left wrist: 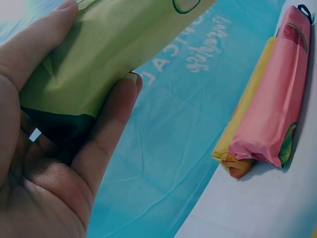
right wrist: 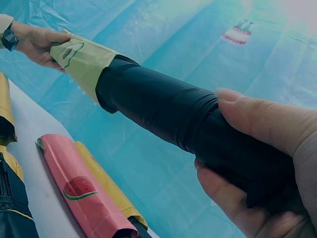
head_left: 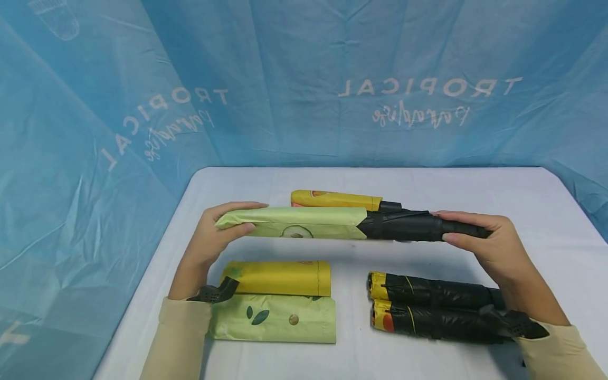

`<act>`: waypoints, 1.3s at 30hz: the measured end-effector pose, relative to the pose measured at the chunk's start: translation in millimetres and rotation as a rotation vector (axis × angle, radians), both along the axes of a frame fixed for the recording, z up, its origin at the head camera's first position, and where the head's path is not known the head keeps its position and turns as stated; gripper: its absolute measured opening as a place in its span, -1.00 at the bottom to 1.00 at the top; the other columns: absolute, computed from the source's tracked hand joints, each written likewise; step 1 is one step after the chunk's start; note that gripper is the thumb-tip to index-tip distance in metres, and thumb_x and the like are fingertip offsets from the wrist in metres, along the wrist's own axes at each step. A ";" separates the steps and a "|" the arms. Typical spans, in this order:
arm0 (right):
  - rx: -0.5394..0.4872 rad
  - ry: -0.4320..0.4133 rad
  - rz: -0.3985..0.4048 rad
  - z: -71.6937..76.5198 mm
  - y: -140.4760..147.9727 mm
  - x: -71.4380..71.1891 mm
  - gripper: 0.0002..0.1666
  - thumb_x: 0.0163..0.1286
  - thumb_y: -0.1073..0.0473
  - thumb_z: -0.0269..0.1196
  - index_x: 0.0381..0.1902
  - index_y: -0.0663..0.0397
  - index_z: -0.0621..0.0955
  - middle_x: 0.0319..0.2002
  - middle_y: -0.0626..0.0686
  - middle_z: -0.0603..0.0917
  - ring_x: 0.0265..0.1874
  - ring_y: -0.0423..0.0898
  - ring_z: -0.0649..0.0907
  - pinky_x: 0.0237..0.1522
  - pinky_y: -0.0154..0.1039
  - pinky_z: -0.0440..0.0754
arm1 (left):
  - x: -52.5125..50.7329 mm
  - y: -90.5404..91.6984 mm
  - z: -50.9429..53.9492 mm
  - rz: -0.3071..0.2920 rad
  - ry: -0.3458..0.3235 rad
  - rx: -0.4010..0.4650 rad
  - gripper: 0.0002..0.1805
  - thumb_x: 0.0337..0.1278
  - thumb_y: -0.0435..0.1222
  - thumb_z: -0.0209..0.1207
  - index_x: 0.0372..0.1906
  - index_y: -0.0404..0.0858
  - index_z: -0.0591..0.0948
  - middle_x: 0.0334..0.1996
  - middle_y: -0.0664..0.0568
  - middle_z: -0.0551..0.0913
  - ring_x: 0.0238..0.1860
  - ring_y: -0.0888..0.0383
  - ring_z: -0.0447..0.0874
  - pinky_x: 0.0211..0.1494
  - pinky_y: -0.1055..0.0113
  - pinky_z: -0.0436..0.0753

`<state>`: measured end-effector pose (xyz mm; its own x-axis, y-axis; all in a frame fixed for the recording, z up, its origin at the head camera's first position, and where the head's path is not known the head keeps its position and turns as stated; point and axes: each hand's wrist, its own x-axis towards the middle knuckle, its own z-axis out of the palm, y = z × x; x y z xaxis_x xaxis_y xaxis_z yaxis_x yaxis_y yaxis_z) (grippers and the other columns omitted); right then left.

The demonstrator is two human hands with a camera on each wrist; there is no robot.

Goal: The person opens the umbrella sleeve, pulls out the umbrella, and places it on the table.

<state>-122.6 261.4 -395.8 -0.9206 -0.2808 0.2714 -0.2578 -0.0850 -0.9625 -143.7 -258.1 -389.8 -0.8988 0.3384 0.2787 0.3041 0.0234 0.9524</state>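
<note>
We hold a black rolled fabric umbrella [head_left: 408, 226] partly inside a long pale-green fabric sleeve [head_left: 304, 215].
Our left hand [head_left: 206, 232] pinches the sleeve's outer end between thumb and fingers; our right hand [head_left: 499, 248] grips the umbrella's far end. On the white surface [head_left: 351, 353], below the left hand, lies a flat yellow fabric cover [head_left: 280, 278]; below the right, two black yellow-ended rolls [head_left: 437, 318].

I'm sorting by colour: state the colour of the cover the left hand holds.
The cover is light green, clearest in the head view.
</note>
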 end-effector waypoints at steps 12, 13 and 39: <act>-0.007 -0.007 -0.015 -4.7 11.8 -1.6 -0.53 0.33 0.70 0.15 0.21 0.64 0.51 0.19 0.13 0.69 0.21 -0.05 0.64 -0.01 -0.31 0.69 | 0.7 -11.8 -3.6 0.005 -0.010 0.024 -0.58 0.33 -0.54 0.23 0.27 -0.45 0.59 0.23 -0.19 0.63 0.12 -0.08 0.64 0.00 0.22 0.71; -0.016 -0.007 -0.014 -5.3 13.2 -1.6 -0.53 0.33 0.71 0.15 0.21 0.64 0.51 0.19 0.14 0.69 0.21 -0.05 0.63 -0.01 -0.30 0.69 | 0.6 -12.4 -3.8 0.005 -0.007 0.031 -0.58 0.33 -0.55 0.22 0.27 -0.45 0.59 0.24 -0.20 0.62 0.14 -0.09 0.63 0.01 0.22 0.70; -0.026 -0.021 0.001 -12.1 38.5 -6.1 -0.53 0.36 0.71 0.11 0.23 0.68 0.46 0.19 0.18 0.68 0.21 -0.02 0.63 0.00 -0.28 0.69 | -0.7 -31.0 -8.9 0.061 -0.009 0.017 -0.59 0.36 -0.53 0.21 0.27 -0.44 0.59 0.24 -0.19 0.62 0.22 -0.08 0.57 0.04 0.26 0.68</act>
<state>-128.7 299.9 -407.9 -0.9260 -0.2745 0.2592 -0.2376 -0.1099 -0.9651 -144.4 -289.1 -398.6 -0.9202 0.2778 0.2756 0.2940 0.0258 0.9555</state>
